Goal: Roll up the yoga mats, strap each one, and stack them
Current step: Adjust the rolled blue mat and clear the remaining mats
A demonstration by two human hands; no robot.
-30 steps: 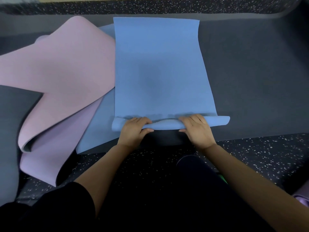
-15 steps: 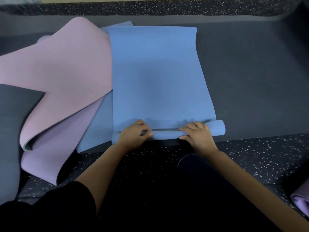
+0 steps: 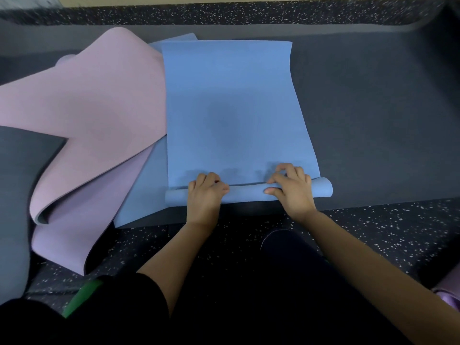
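Floor: dark rubber floor (image 3: pixel 385 232) flecked with white, running across the near side and again as a band along the far side.
Wall: a pale beige strip of wall (image 3: pixel 224 0) at the very top.
Base mat: a wide dark grey base mat (image 3: pixel 373 115) lies flat on the floor under the coloured mats.
Far left: a grey mat (image 3: pixel 22 175) with one corner lying over the pink mat.
Pink mat: the pink mat (image 3: pixel 94 113) is loosely folded back on itself, its fold near the left edge, and its right edge overlaps the lower blue mat.
Lower blue mat: the lower blue mat (image 3: pixel 146 192) lies skewed, showing beside and beyond the blue mat that covers it.
Green strip: a green strip (image 3: pixel 82 297) shows at the bottom, beside the black sleeve (image 3: pixel 129 302).
Blue mat: the blue mat (image 3: pixel 231 108) is centre frame, its long axis running straight away from the person toward the wall, far end flat.
Roll: its near end is a thin roll (image 3: pixel 246 194) lying crosswise, left to right, with the open end at the right.
Left hand: the left hand (image 3: pixel 205 195) grips the roll near its left end, fingers curled over the top, thumb on the near side.
Right hand: the right hand (image 3: pixel 291 190) holds the roll near its right end, fingers arched over it onto the flat sheet, thumb on the roll.
Far right: a rolled purple mat (image 3: pixel 448 297), cut off by the frame edge.
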